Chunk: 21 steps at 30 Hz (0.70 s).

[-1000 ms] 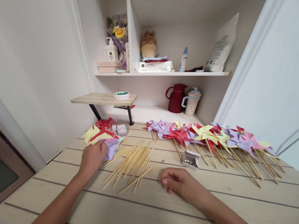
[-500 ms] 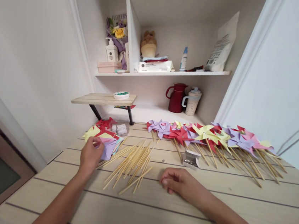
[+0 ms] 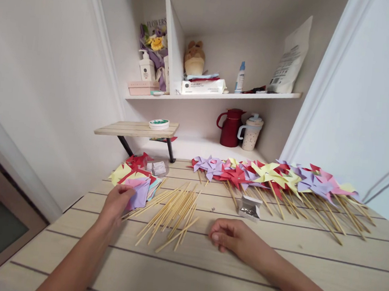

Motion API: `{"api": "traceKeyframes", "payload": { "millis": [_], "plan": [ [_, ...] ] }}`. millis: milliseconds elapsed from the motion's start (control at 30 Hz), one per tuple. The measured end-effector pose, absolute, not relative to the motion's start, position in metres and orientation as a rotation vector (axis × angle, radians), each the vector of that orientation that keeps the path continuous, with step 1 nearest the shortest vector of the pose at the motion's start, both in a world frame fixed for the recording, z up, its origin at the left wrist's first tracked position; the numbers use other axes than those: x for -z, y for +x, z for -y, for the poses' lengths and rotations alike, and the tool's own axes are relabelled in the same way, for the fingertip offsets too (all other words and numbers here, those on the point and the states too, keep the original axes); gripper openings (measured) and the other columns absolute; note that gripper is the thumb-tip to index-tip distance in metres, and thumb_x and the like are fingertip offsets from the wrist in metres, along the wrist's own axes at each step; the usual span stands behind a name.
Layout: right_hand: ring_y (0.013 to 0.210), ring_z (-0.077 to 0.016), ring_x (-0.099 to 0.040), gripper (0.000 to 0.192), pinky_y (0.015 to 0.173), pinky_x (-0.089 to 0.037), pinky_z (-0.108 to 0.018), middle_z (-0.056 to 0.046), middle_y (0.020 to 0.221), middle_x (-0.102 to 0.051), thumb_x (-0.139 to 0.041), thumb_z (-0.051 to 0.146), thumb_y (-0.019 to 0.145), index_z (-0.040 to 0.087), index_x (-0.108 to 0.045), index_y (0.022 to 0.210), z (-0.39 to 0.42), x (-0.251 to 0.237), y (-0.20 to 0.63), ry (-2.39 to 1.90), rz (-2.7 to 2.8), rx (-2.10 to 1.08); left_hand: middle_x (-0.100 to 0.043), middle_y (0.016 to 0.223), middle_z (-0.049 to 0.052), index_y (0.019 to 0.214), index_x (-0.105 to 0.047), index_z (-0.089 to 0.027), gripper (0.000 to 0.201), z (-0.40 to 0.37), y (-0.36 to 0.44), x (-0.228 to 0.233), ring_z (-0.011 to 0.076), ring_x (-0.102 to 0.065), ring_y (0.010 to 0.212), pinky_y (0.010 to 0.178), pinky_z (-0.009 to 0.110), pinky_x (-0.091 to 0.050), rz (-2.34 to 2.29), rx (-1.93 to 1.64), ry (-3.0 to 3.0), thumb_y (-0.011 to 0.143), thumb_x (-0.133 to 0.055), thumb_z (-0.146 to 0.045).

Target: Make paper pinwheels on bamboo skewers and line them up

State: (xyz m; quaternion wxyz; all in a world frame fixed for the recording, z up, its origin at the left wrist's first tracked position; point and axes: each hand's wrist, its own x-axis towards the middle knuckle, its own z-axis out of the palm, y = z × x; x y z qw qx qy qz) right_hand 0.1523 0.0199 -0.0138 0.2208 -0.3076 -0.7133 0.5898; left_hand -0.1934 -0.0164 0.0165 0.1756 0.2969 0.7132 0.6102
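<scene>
My left hand (image 3: 114, 203) pinches a purple paper piece (image 3: 139, 192) at the edge of a stack of yellow, red and purple paper pieces (image 3: 126, 174) on the wooden table (image 3: 201, 276). Just right of it lies a loose pile of thin wooden sticks (image 3: 170, 210). My right hand (image 3: 228, 234) rests on the table as a loose fist, holding nothing I can see, close to the sticks' right side. A small silver box (image 3: 249, 208) sits a little beyond it.
A long row of finished paper pinwheels on sticks (image 3: 281, 180) lies across the table's far right. A small raised shelf (image 3: 137, 129) with a round tin stands at the back left. A red jug (image 3: 230, 127) and a speckled cup (image 3: 250, 133) stand under the wall shelves.
My left hand has lifted the purple paper piece off the stack and drawn back slightly toward me. My right hand has stayed still.
</scene>
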Motion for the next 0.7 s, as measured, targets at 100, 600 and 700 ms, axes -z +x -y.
{"api": "traceKeyframes", "payload": {
  "millis": [100,600,700],
  "plan": [
    [0.062,-0.0136,-0.051,0.030,0.063,-0.040,-0.028,0.000,0.069,-0.057,-0.064,0.045,0.083,0.017,-0.061,0.076,-0.020,0.014,0.152,-0.856,1.976,-1.624,-0.058,0.061,-0.002,0.074,-0.065,-0.016,0.028,0.018,-0.193,-0.019,0.0129,-0.049,0.056,0.053,0.026,-0.037,-1.980,-1.672,0.838,0.053,-0.072,-0.035],
    [0.062,-0.0129,-0.051,0.032,0.062,-0.041,-0.027,-0.001,0.070,-0.058,-0.065,0.047,0.083,0.016,-0.061,0.078,-0.021,0.018,0.153,-0.849,1.975,-1.630,-0.066,0.104,0.012,0.095,-0.063,-0.017,0.051,0.015,-0.200,-0.003,0.0262,-0.063,0.090,0.076,0.038,-0.050,-2.149,-1.544,1.120,0.057,-0.076,-0.050],
    [0.062,-0.0128,-0.051,0.032,0.062,-0.041,-0.027,0.000,0.069,-0.058,-0.066,0.048,0.083,0.016,-0.062,0.078,-0.021,0.018,0.153,-0.852,1.970,-1.630,-0.065,0.107,0.016,0.097,-0.062,-0.016,0.055,0.011,-0.203,0.002,0.0289,-0.063,0.091,0.080,0.042,-0.051,-2.279,-1.420,1.313,0.056,-0.076,-0.051]
  ]
}}
